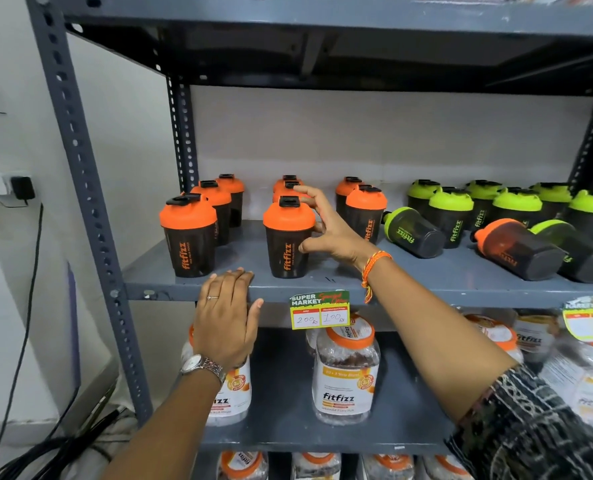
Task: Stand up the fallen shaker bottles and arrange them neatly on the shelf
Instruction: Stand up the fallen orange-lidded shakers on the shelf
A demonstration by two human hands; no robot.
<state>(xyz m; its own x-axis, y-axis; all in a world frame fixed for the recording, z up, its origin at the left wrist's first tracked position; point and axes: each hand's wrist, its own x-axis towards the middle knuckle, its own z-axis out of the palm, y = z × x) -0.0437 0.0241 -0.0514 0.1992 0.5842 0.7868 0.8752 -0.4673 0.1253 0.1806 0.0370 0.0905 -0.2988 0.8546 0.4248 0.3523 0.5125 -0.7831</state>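
On the grey metal shelf (322, 271) the orange-lidded shaker bottles stand upright in three short rows running front to back, and the right hand (329, 230) reaches in beside the front bottle of the middle row (288, 237) — fingers spread wide, thumb near its dark body, not closed on anything. The left hand (227, 317) lies flat with fingers together, its fingertips resting over the shelf's front edge just left of that bottle and right of the front bottle of the left row (189, 233). Further right a green-lidded bottle (413, 232) lies on its side, lid pointing left, close to the front bottle of the right orange row (366, 213). Beyond it an orange-lidded bottle (516, 249) also lies toppled, touching another fallen green-lidded one (579, 252) at the far right, while more green-lidded bottles (450, 213) stand upright behind them. A yellow price tag (320, 310) hangs from the shelf edge, and clear Fitfizz jars (347, 368) sit on the shelf below — a watch (203, 367) on the left wrist, orange thread (374, 268) on the right
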